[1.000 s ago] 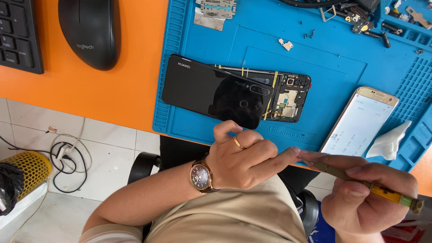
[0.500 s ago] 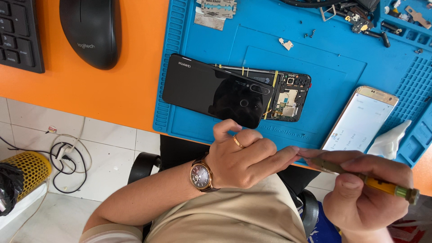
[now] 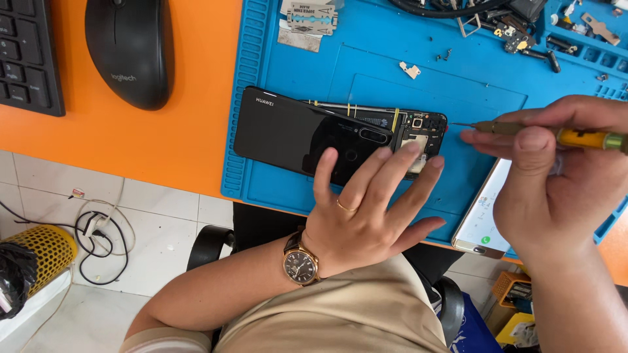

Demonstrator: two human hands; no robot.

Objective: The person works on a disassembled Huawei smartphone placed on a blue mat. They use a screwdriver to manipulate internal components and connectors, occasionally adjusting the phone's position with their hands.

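A black phone (image 3: 294,131) with its glossy back cover shifted aside lies on the blue work mat (image 3: 458,85), its inner board bare at the right end. My left hand (image 3: 373,209), with a ring and a wristwatch, rests spread on the phone, fingertips on its right part. My right hand (image 3: 556,183) grips a small screwdriver (image 3: 556,134) with a yellow handle. The screwdriver's tip points left and hovers just right of the phone's open end.
A second phone (image 3: 484,216) with a lit screen lies partly under my right hand at the mat's near edge. Loose screws, a metal bracket (image 3: 410,69) and parts (image 3: 517,33) lie at the mat's back. A black mouse (image 3: 131,49) and keyboard (image 3: 26,55) sit on the orange desk.
Both hands rose from my lap to the mat. My left hand spread over the phone, and my right hand brought the screwdriver's tip up beside the phone's open end.
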